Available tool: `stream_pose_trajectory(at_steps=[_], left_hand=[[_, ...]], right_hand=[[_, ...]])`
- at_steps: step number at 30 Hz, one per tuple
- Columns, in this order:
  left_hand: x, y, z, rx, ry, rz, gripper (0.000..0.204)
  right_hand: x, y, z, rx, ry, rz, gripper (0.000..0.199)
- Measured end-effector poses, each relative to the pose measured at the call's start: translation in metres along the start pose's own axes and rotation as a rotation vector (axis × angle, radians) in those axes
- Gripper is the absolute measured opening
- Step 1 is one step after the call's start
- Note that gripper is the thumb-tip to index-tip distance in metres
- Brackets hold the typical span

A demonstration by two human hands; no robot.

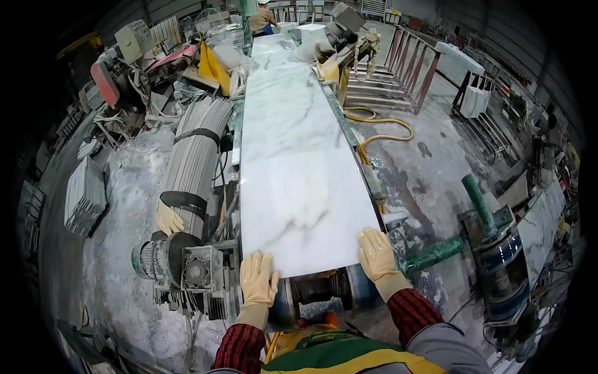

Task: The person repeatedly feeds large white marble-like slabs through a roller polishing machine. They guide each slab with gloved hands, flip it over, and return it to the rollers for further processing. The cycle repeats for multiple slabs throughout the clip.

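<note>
A long white marble slab point(293, 143) with grey veins lies on a roller line and runs away from me. My left hand point(258, 279), in a pale yellow rubber glove, rests flat at the slab's near left corner. My right hand point(375, 252), gloved the same way, lies flat on the near right corner. Both hands have their fingers spread and press on the stone without gripping it. A dark roller point(321, 288) shows just under the slab's near edge, between my hands.
A grey motor and gearbox point(180, 269) sits left of my left hand. A bundle of grey strips point(196, 153) with a spare glove point(168, 219) lies to the left. A yellow hose point(383, 134) and green pipes point(436, 252) lie right. Another person point(261, 17) stands at the far end.
</note>
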State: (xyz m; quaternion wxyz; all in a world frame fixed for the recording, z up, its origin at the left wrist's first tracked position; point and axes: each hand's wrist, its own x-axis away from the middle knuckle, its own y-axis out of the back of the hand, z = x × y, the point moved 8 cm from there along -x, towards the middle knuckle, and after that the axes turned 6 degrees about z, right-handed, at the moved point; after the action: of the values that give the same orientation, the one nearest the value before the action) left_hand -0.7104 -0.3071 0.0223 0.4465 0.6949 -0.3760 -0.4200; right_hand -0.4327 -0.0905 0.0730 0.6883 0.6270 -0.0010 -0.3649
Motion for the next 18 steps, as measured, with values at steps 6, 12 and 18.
stream_pose_trajectory(at_steps=[6,12,18], left_hand=[[0.003,0.003,-0.003,-0.007,-0.004,0.001,0.062],[0.008,0.004,-0.005,-0.009,-0.011,-0.025,0.059],[0.012,0.006,-0.007,0.002,-0.035,-0.059,0.056]], right_hand=[[0.003,0.004,0.003,0.01,0.015,-0.038,0.036],[0.009,0.001,0.002,-0.002,-0.013,-0.01,0.037],[0.011,0.003,0.005,0.021,-0.026,0.019,0.038]])
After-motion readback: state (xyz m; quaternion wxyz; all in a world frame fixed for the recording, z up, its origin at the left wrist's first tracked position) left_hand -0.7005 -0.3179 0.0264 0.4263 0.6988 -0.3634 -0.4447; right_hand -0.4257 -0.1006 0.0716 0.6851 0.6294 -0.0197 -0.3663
